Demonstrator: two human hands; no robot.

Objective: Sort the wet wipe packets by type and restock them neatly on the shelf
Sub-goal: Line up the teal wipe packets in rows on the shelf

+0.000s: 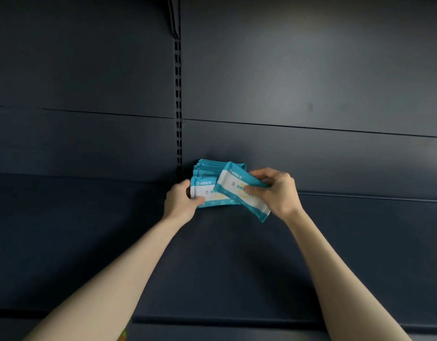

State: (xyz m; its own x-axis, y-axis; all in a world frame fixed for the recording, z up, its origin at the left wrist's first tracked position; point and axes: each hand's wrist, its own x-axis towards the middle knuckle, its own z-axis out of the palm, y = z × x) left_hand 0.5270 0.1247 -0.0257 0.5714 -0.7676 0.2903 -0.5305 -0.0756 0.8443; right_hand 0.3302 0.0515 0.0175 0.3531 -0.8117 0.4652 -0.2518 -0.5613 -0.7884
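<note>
The dark blue shelf [237, 267] fills most of the view, its flat board running back to a back panel [311, 82] of the same colour, split by horizontal seams. A slotted upright [178, 107] runs down the panel to the board, with a bracket [174, 16] at its top.

At the foot of that upright, against the back panel, stands the row of packets [207, 169]. They are teal with a white band and small print across the front, set one behind another. The left hand [180, 201] grips the front of the row at its left end, thumb pressed on the front face.

The loose packet [233, 187], same teal and white, is tilted and overlaps the right part of the row, hiding it. The right hand [276, 190] pinches it, fingers [258, 174] behind, thumb in front.
</note>
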